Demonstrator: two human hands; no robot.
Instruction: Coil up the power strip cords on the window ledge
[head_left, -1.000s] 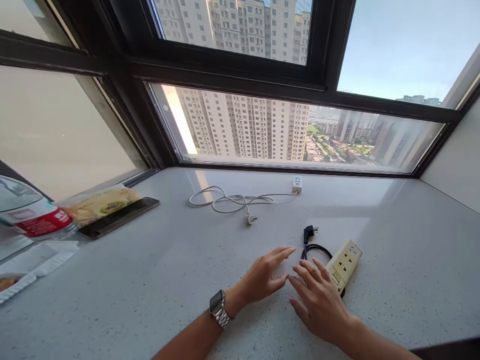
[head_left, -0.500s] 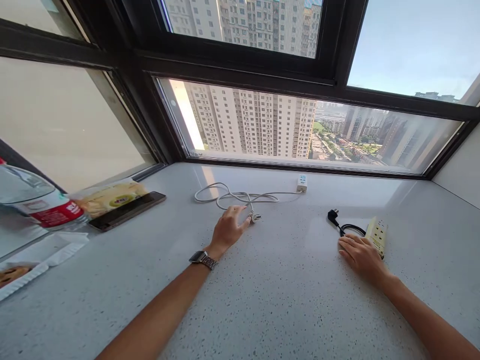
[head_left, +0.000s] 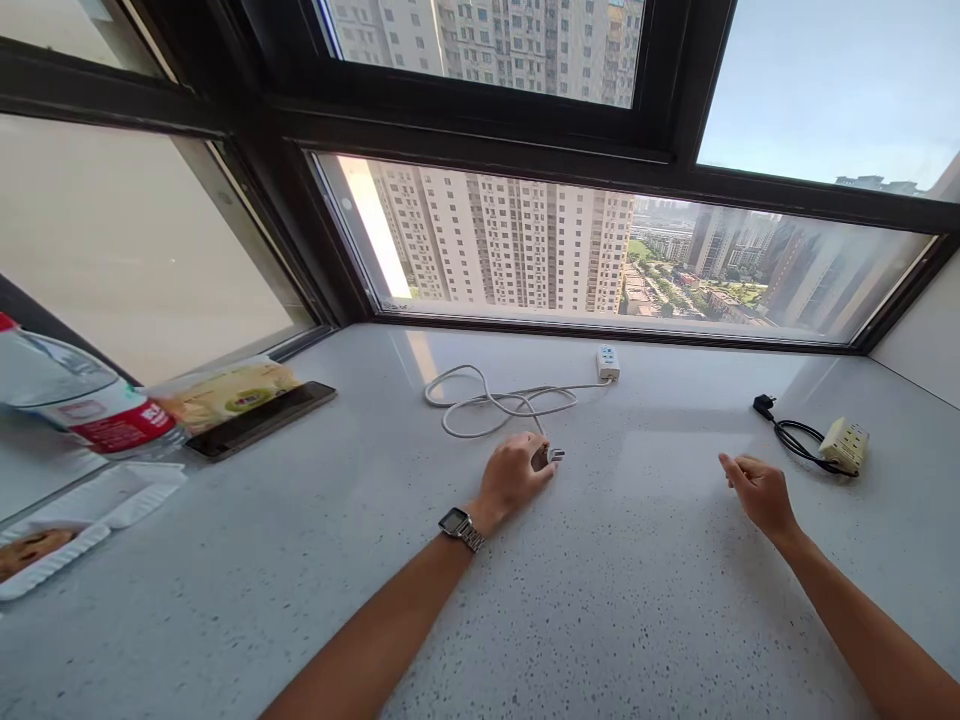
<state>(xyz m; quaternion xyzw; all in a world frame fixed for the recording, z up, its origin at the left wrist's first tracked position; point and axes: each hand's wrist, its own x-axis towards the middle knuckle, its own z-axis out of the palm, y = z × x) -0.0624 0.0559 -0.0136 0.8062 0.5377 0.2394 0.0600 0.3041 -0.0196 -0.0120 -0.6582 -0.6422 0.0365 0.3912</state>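
Surface (head_left: 615, 600): a pale grey speckled stone sill lay beneath a black-framed window (head_left: 480, 140) and carried every item below.
Left arm: it reached forward from the lower edge, a metal-banded wristwatch (head_left: 459, 525) on the wrist.
Water bottle (head_left: 71, 405): a clear plastic bottle with a red label lay on its side at the far left.
Food tray (head_left: 67, 525): a white foam tray sat at the left edge, in front of the bottle.
Snack packet (head_left: 225, 392): a yellow wrapped packet rested on a dark flat phone (head_left: 266, 420), just beside the bottle.
White cord (head_left: 495, 405): a looped white cable ran from a small white socket block (head_left: 608, 361) near the window to a plug (head_left: 553, 456) at the left hand.
Left hand (head_left: 516, 473): curled over the white plug and closed on it, palm down on the surface.
Right hand (head_left: 759, 490): loosely spread and holding nothing, fingers pointing left, near but apart from the strip.
Cream power strip (head_left: 845, 443): a short cream multi-socket block lay at the right, its black cord (head_left: 799, 438) coiled beside it and ending in a black plug (head_left: 763, 404).
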